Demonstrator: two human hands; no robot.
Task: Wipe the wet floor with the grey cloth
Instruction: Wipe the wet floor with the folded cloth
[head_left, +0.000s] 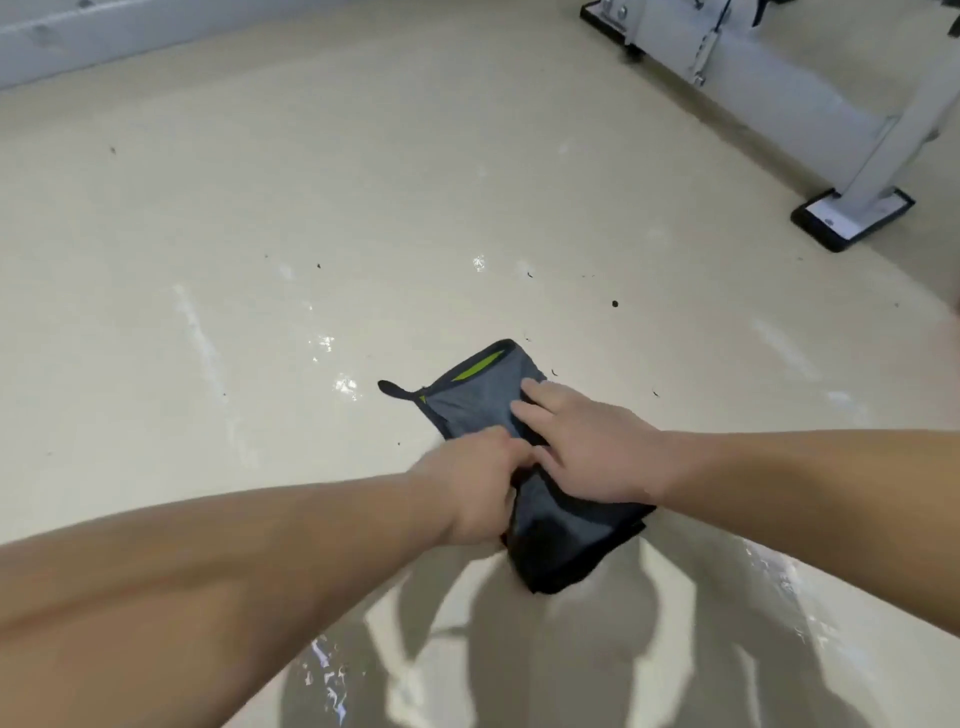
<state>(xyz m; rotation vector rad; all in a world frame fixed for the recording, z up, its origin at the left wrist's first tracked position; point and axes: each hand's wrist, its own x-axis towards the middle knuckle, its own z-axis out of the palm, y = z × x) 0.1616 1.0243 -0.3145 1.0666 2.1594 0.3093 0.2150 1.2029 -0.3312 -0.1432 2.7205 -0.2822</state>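
1. View: one, head-worn, wide-angle.
2. Position: above the floor (260, 208), facing forward and steeply down.
3. Range: near. The left hand (470, 486) and right hand (587, 452) reach in from the lower corners and meet on the grey cloth (467, 400), just below centre.
4. Far limit: wall base (104, 36) top left, white metal frame (779, 104) top right.

A white metal frame (779, 98) is standing at two o'clock, its leg resting on a black-edged foot plate (852, 218). A grey beam (104, 36) is running across eleven o'clock. Dark specks (615, 304) are lying scattered around centre.
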